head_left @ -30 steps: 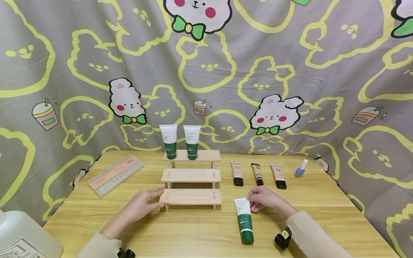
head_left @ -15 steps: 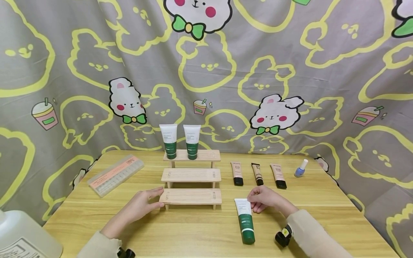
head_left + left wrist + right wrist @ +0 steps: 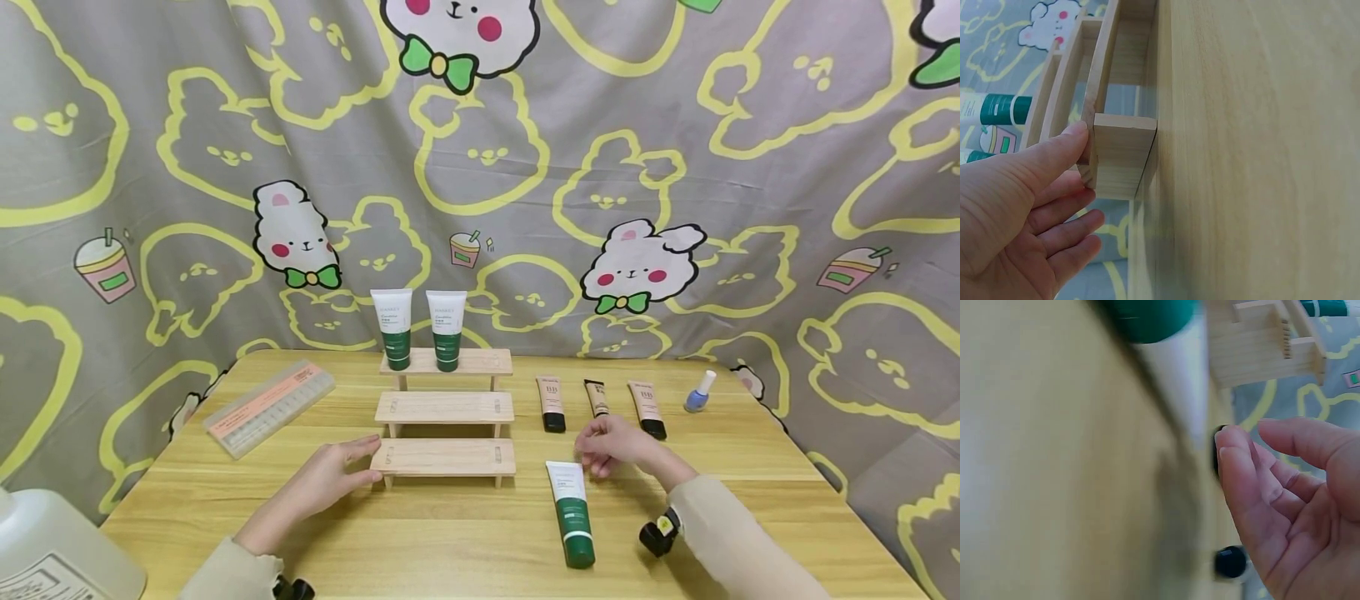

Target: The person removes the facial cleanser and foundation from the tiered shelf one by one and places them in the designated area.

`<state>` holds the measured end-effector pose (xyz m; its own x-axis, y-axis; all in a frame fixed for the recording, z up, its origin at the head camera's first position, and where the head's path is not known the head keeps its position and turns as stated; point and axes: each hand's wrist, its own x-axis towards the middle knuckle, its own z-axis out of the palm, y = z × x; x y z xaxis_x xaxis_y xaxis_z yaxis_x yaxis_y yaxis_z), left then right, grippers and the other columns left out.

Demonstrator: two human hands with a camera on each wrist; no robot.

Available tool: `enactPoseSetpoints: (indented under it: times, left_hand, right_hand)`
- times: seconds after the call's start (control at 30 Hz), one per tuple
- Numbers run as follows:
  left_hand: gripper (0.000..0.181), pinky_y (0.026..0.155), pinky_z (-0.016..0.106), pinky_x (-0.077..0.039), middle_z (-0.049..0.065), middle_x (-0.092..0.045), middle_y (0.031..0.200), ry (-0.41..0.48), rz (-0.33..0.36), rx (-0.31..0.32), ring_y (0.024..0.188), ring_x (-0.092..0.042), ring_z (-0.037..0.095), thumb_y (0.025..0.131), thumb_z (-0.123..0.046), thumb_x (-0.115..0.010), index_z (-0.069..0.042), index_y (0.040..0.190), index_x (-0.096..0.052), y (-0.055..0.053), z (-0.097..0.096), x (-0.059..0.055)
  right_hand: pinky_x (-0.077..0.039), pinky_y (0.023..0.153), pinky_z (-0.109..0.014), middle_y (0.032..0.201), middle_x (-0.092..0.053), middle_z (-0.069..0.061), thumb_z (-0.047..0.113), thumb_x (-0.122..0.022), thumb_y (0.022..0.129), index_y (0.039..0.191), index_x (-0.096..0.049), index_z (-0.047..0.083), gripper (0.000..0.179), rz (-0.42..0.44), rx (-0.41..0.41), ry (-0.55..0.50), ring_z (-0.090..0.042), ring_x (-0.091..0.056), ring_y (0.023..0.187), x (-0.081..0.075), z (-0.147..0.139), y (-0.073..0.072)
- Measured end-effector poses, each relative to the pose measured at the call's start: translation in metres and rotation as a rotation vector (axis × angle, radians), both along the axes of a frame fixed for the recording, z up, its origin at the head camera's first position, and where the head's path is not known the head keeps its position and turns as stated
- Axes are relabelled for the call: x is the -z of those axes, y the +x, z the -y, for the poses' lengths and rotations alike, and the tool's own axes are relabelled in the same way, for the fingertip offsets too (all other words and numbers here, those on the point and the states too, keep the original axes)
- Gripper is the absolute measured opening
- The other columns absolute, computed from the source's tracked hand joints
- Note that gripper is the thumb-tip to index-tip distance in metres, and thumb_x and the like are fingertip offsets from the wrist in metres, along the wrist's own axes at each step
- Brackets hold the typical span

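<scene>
A three-step wooden display stand (image 3: 442, 457) stands mid-table. My left hand (image 3: 330, 477) pinches the left end of its lowest step; in the left wrist view, the thumb (image 3: 1063, 153) lies on the board's edge and the other fingers are loosely bent. Two white-and-green squeeze tubes (image 3: 446, 331) stand upright on the top step. A third such squeeze tube (image 3: 572, 515) lies on the table to the right of the stand. Just beyond its white end is my right hand (image 3: 618, 446), holding nothing, with a gap between thumb and fingers in the right wrist view.
Behind the right hand lie two pink BB cream tubes (image 3: 551, 404) and a beige tube (image 3: 597, 397), partly covered by that hand. A blue nail polish bottle (image 3: 699, 393) stands at far right. Left are a flat clear case (image 3: 270, 407) and a large translucent jug (image 3: 67, 542).
My right hand has let go of the white-and-green squeeze tube and moved slightly away, toward the beige tube. The left hand has stayed on the stand.
</scene>
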<state>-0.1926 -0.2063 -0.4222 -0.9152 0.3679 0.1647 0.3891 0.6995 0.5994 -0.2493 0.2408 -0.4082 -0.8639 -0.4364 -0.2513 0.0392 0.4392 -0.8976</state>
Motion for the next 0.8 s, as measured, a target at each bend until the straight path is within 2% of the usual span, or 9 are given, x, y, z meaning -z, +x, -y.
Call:
enactPoseSetpoints:
  times: [0.13, 0.3, 0.53, 0.67, 0.8]
  left_hand:
    - [0.052, 0.097, 0.049, -0.037, 0.02, -0.049, 0.13, -0.001, -0.001, 0.0, 0.118, -0.045, 0.036, 0.083, -0.025, -0.068, 0.006, 0.124, -0.054, 0.0, 0.0, 0.0]
    - [0.052, 0.097, 0.049, -0.037, 0.02, -0.049, 0.13, -0.006, -0.008, 0.005, 0.118, -0.045, 0.037, 0.084, -0.025, -0.068, 0.006, 0.124, -0.054, 0.0, 0.0, 0.0]
    - [0.053, 0.097, 0.049, -0.037, 0.019, -0.049, 0.13, -0.005, -0.003, 0.002, 0.118, -0.045, 0.037, 0.084, -0.026, -0.068, 0.006, 0.124, -0.054, 0.0, 0.0, -0.001]
    - [0.053, 0.097, 0.049, -0.037, 0.02, -0.049, 0.13, -0.008, -0.007, 0.008, 0.118, -0.045, 0.037, 0.084, -0.026, -0.068, 0.006, 0.124, -0.054, 0.001, 0.0, -0.001]
    - [0.053, 0.097, 0.05, -0.037, 0.02, -0.048, 0.13, -0.011, -0.009, 0.011, 0.118, -0.045, 0.037, 0.084, -0.027, -0.067, 0.006, 0.124, -0.054, 0.001, 0.001, -0.002]
  right_hand:
    - [-0.056, 0.056, -0.033, 0.082, -0.061, -0.021, 0.009, -0.056, 0.091, 0.104, -0.055, -0.012, 0.025, -0.081, 0.011, 0.022, -0.019, -0.06, 0.06, -0.024, 0.007, -0.011]
    - [-0.056, 0.061, -0.04, 0.086, -0.06, -0.022, 0.009, -0.057, 0.09, 0.104, -0.057, -0.009, 0.023, -0.186, 0.013, 0.032, -0.027, -0.061, 0.066, -0.059, 0.025, -0.023]
    - [-0.056, 0.065, -0.038, 0.086, -0.063, -0.016, 0.011, -0.06, 0.089, 0.105, -0.059, -0.006, 0.023, -0.322, -0.019, 0.019, -0.027, -0.062, 0.072, -0.103, 0.062, -0.039]
    - [-0.056, 0.068, -0.041, 0.084, -0.063, -0.014, 0.013, -0.06, 0.09, 0.104, -0.06, -0.003, 0.021, -0.356, -0.031, -0.003, -0.031, -0.061, 0.076, -0.122, 0.082, -0.047]
    - [-0.055, 0.069, -0.041, 0.087, -0.064, -0.011, 0.014, -0.06, 0.09, 0.103, -0.062, -0.001, 0.019, -0.397, -0.033, -0.007, -0.033, -0.061, 0.08, -0.135, 0.102, -0.053]
